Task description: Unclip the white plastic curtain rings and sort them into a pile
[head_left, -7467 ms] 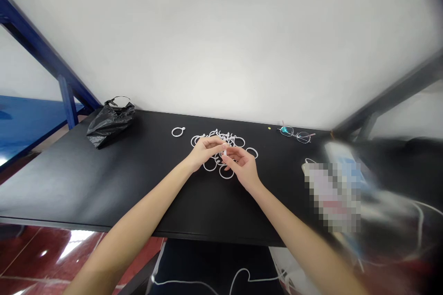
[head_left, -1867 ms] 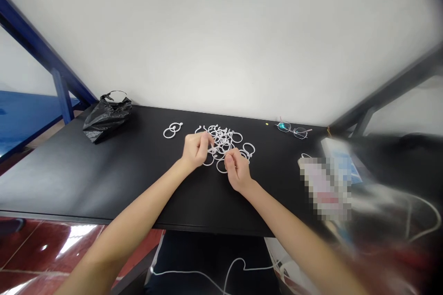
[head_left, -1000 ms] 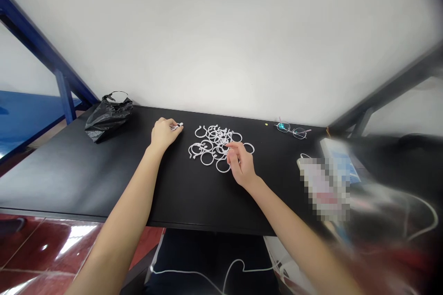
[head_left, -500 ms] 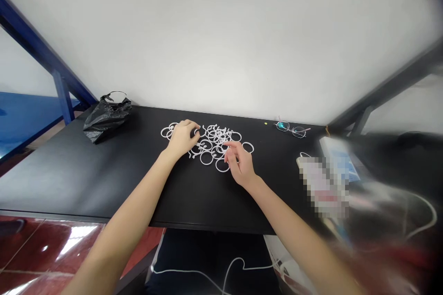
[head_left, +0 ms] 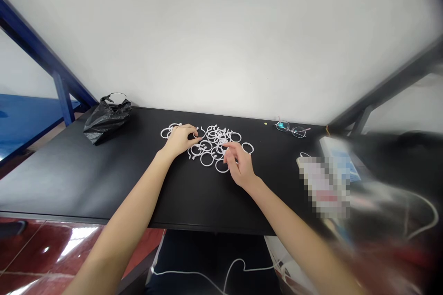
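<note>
A loose pile of white rings [head_left: 206,159], thin loops with small knobbed ends, lies on the black table [head_left: 214,203]. My left hand [head_left: 180,140] is at the pile's left side, its thumb and fingers apart around one white loop; no grip on it can be seen. Part of a small group of rings [head_left: 165,133] on the far left is covered by this hand. Over the right side of the pile is my right hand [head_left: 240,163], index finger stretched toward the rings and the other fingers loosely bent, with nothing visibly held.
A crumpled black plastic bag [head_left: 107,120] sits at the left rear. Eyeglasses [head_left: 291,130] lie near the wall on the right. Further right are a pixelated phone-like object [head_left: 321,186], a white box [head_left: 341,159] and blurred clear plastic. A white cable [head_left: 187,271] crosses my lap.
My left hand has shifted slightly left and down, with its thumb still apart from the fingers. My right hand has barely moved. The rings look nearly the same.
</note>
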Available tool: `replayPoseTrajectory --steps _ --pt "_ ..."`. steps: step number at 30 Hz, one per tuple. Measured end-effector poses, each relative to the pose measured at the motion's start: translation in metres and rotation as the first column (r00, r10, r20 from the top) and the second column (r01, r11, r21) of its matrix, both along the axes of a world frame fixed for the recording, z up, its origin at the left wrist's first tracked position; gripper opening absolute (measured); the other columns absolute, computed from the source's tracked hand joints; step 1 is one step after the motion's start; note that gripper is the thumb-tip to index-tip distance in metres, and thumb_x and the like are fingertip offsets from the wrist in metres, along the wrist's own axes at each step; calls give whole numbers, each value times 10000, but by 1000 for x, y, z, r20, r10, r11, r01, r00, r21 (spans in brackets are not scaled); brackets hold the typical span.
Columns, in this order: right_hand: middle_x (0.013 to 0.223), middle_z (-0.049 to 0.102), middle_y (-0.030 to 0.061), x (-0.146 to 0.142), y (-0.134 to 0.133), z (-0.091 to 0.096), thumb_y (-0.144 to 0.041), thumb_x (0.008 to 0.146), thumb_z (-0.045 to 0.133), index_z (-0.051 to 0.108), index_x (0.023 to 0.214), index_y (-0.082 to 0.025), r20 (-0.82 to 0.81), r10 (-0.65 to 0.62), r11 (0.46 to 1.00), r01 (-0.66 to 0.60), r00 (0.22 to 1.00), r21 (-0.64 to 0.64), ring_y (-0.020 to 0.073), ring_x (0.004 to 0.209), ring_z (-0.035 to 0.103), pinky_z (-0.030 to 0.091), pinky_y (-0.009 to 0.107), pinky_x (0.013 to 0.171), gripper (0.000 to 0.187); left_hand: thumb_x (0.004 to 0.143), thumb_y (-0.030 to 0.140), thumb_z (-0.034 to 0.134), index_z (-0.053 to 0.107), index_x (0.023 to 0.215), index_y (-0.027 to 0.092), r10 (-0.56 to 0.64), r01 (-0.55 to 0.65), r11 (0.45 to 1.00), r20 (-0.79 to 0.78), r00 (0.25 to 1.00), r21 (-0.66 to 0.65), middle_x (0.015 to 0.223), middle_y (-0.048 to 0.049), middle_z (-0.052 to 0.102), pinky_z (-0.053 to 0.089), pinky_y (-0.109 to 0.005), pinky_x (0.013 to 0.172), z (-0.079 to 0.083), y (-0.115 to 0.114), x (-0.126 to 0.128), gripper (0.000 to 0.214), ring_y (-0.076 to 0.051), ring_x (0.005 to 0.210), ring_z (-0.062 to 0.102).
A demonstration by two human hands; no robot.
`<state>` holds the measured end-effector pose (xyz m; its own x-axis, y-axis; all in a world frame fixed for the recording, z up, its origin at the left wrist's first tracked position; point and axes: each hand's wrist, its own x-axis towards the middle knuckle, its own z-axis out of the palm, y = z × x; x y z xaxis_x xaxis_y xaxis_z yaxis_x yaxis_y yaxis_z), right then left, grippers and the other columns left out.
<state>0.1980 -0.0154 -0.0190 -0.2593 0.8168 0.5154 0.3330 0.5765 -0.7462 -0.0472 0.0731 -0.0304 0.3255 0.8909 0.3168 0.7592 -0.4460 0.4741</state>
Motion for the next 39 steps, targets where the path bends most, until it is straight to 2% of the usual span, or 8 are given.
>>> replayPoseTrajectory --steps 4,6,9,14,18,21,28,39 --pt "638 542 -38 0 0 -2 -317 998 394 521 1141 -206 -1 8 1000 -8 1000 -3 113 529 527 419 240 538 221 840 441 626 640 737 194 -18 19 1000 94 995 -10 1014 -96 698 473 -394 916 -2 0 3 268 -247 985 644" --pt "641 546 -34 0 0 -3 -309 994 403 525 1139 -204 -1 7 1000 -7 1000 -2 119 557 552 433 242 552 216 823 479 642 631 751 187 20 -8 999 242 970 -51 973 -101 699 489 -398 904 0 1 5 301 -243 956 650" --pt "663 562 -29 -1 1 -2 -312 979 447 541 1115 -204 -18 -9 1000 9 1000 -14 117 571 573 464 245 574 198 776 540 686 620 813 173 83 80 964 573 815 -253 996 -109 706 524 -386 872 7 -1 10 375 -221 905 675" --pt "916 665 34 -3 6 2 -337 903 594 567 1152 -212 -58 -53 999 53 997 -11 86 560 575 489 226 524 280 780 506 724 571 807 182 125 550 723 862 491 -418 1146 -126 686 507 -433 974 22 -15 20 360 -217 990 679" --pt "1125 631 96 -5 8 3 -328 875 630 596 1140 -220 -88 -100 994 103 991 34 114 672 632 510 228 493 289 756 509 752 531 776 187 208 738 509 895 395 -443 1065 -126 700 510 -461 968 24 -27 33 390 -229 957 686" --pt "987 659 70 -7 7 4 -307 864 644 608 1044 -205 -134 -142 988 149 981 40 120 641 639 516 235 489 210 768 481 749 515 793 198 242 786 440 900 361 -434 987 -98 706 518 -425 948 23 -30 40 368 -210 933 688" --pt "934 690 54 -8 6 7 -267 844 675 627 1010 -208 -166 -170 980 184 971 71 122 611 649 514 238 484 183 784 446 737 525 797 198 267 768 449 889 373 -457 968 -90 718 556 -344 766 24 -29 40 326 -131 687 646" --pt "857 709 55 -6 11 3 -260 852 663 705 825 -202 -213 -164 980 184 963 79 135 636 642 537 261 529 77 789 387 753 579 803 149 258 665 604 897 358 -439 835 -62 713 521 -258 732 24 -27 49 295 -115 699 643"
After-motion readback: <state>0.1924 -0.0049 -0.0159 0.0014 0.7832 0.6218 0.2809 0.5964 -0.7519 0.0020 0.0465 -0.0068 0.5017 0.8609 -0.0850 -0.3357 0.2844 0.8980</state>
